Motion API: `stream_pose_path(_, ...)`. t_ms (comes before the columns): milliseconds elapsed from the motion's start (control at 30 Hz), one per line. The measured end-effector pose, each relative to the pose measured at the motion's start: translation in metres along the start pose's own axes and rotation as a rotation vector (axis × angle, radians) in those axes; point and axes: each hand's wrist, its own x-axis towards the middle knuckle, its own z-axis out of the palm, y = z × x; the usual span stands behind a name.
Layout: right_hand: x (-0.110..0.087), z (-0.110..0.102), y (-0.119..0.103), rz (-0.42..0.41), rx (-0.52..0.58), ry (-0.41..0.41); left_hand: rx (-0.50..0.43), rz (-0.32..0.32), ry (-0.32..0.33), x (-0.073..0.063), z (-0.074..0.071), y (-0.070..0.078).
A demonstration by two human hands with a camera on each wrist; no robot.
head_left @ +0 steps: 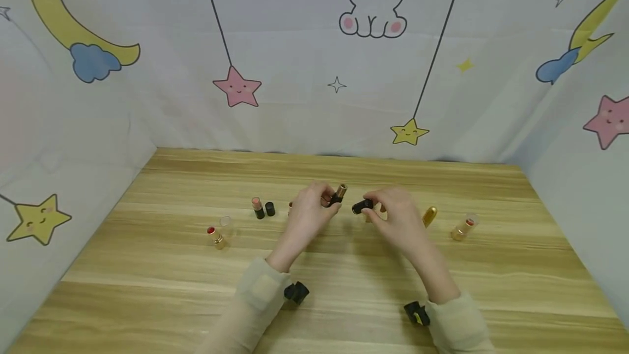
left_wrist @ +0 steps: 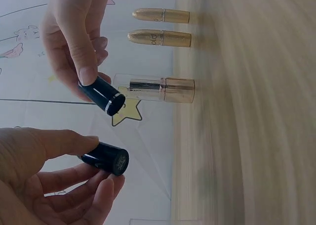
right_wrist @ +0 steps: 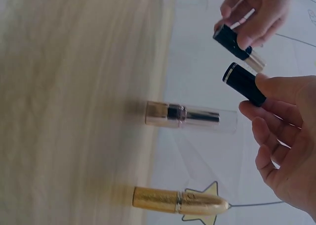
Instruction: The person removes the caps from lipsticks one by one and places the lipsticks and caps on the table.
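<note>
Left grip (head_left: pixel 310 201) pinches the black lipstick (head_left: pixel 338 196); right grip (head_left: pixel 396 211) pinches the black cap (head_left: pixel 362 206) at its 4 o'clock. Being out of line, they might meet askew and scrape

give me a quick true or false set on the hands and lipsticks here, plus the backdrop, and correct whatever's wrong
1. The left hand holds a black-and-gold lipstick. True.
2. The right hand pinches a black cap. True.
3. The black cap is fitted onto the black-and-gold lipstick. False: the two are held apart.
4. A pink-tipped lipstick stands beside a small cap. True.
5. The backdrop is plain. False: it carries printed stars and other drawings.
6. Both hands wear gloves. False: both are bare.
</note>
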Motion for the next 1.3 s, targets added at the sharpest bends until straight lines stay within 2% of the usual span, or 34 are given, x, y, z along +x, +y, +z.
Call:
stream_pose_path(167,0.001,0.013,-0.009,-0.005,-0.047,-0.039,-0.007,0.022,-0.024,0.001,0.004,-0.004)
stream_pose_path(400,0.004,0.027,-0.020,0.003,-0.136,-0.098,0.112,0.041,-0.085,0.000,0.012,-0.007)
stream_pose_path(700,0.009,0.029,-0.030,0.112,-0.192,-0.292,0.178,0.031,-0.121,-0.004,0.016,-0.009)
stream_pose_path(933,0.011,0.033,-0.033,0.094,-0.212,-0.317,0.311,0.064,-0.094,-0.007,0.016,-0.007)
stream_pose_path(1300,0.012,0.035,-0.034,0.083,-0.183,-0.331,0.348,0.048,-0.072,-0.013,0.016,-0.009)
